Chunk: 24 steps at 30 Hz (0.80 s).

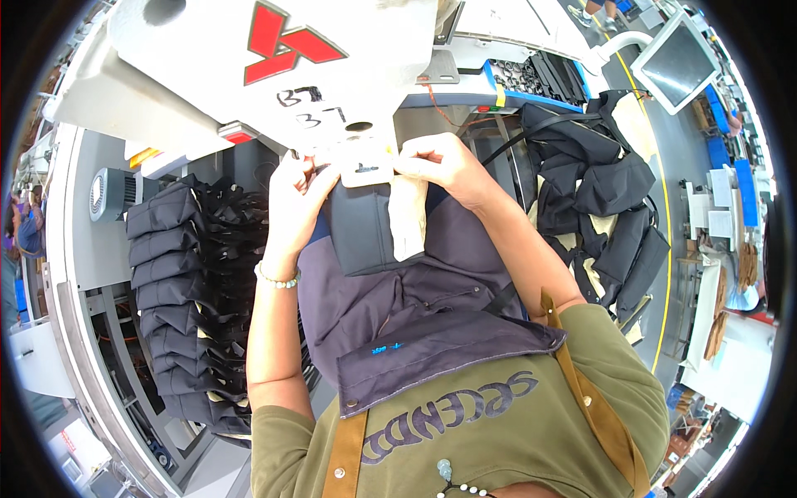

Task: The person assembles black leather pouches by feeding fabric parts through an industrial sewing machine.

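A dark fabric piece [360, 228] with a cream strip [408, 217] hangs over my lap, its upper edge at the small plate [367, 172] under the head of a white sewing machine [195, 62]. Left of that plate, my left hand [300, 195] is closed, thumb and fingers pinching the fabric's edge. On the other side my right hand [448, 168] pinches the edge beside the cream strip, its fingers bent. The machine head partly covers both hands' fingertips and the stitching spot.
A stack of folded black fabric pieces [178, 282] hangs at my left beside a grey motor [113, 196]. More black and cream pieces [594, 195] are heaped at my right. Beyond them are a tray of small black parts [531, 81] and a screen on an arm [677, 62].
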Available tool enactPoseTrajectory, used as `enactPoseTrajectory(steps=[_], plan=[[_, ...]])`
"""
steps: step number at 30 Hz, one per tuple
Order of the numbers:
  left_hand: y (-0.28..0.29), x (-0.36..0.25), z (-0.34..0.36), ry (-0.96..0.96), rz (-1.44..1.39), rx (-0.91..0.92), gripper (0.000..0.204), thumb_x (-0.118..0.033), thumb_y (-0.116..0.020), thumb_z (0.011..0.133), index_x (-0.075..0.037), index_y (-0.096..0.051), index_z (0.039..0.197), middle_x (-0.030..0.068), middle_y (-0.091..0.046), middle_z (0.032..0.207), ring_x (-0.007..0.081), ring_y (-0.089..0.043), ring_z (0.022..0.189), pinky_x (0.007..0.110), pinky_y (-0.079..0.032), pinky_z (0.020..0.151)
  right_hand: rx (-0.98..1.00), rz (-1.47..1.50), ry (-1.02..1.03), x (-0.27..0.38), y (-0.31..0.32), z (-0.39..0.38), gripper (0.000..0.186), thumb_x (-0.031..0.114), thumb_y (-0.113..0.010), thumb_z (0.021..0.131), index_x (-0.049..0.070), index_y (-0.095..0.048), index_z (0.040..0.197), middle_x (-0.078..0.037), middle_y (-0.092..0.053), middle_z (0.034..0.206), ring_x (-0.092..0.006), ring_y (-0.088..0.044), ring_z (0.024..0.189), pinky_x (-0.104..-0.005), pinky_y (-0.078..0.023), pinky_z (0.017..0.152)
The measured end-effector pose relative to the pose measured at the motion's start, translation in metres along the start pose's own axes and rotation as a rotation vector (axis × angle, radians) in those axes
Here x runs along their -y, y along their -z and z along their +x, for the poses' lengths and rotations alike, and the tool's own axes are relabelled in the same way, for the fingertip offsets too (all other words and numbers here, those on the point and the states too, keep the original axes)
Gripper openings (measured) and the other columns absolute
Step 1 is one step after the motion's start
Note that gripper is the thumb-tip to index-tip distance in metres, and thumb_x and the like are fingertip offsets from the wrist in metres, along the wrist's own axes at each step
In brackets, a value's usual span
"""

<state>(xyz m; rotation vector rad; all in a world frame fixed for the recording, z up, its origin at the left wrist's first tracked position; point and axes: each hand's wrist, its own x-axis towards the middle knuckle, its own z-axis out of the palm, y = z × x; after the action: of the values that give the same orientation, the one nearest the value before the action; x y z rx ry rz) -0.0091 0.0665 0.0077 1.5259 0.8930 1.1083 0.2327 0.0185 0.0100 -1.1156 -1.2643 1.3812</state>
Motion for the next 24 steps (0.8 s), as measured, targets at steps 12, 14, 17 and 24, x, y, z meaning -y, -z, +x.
enactPoseTrajectory(steps=[12,14,17,24], plan=[[0.001,0.024,0.024,0.134,-0.148,-0.045,0.017,-0.013,-0.074,0.088,0.0,-0.067,0.097,0.002,-0.064,0.084,0.0068,-0.055,0.071,0.023,-0.046,0.065,-0.096,-0.008,0.065,0.004,0.0,0.023,0.025,0.022,-0.067,0.092,0.0,-0.07,0.081,-0.001,-0.065,0.078,-0.0086,-0.057,0.075,-0.0248,-0.044,0.074],[-0.001,0.028,0.023,0.152,-0.18,-0.064,0.016,-0.011,-0.074,0.088,-0.001,-0.067,0.098,0.0012,-0.064,0.084,0.0066,-0.055,0.07,0.023,-0.045,0.064,-0.105,0.031,0.046,0.003,-0.001,0.023,0.024,0.021,-0.067,0.092,0.0,-0.07,0.081,-0.002,-0.066,0.079,-0.009,-0.058,0.076,-0.0248,-0.045,0.075],[-0.003,0.028,0.022,0.185,-0.295,-0.123,0.013,-0.008,-0.073,0.089,-0.002,-0.065,0.097,-0.0001,-0.062,0.082,0.0057,-0.054,0.069,0.023,-0.044,0.063,-0.103,0.129,0.033,0.003,-0.002,0.026,0.023,0.02,-0.067,0.092,-0.001,-0.07,0.083,-0.003,-0.067,0.081,-0.0098,-0.061,0.079,-0.0252,-0.046,0.077],[0.001,0.04,0.024,0.205,-0.34,-0.078,0.01,-0.006,-0.071,0.089,-0.004,-0.062,0.093,-0.0023,-0.058,0.08,0.0047,-0.052,0.07,0.021,-0.043,0.063,-0.15,0.273,0.022,-0.005,-0.005,0.028,0.02,0.016,-0.064,0.092,-0.002,-0.07,0.086,-0.005,-0.067,0.083,-0.0105,-0.061,0.08,-0.0255,-0.047,0.078]])
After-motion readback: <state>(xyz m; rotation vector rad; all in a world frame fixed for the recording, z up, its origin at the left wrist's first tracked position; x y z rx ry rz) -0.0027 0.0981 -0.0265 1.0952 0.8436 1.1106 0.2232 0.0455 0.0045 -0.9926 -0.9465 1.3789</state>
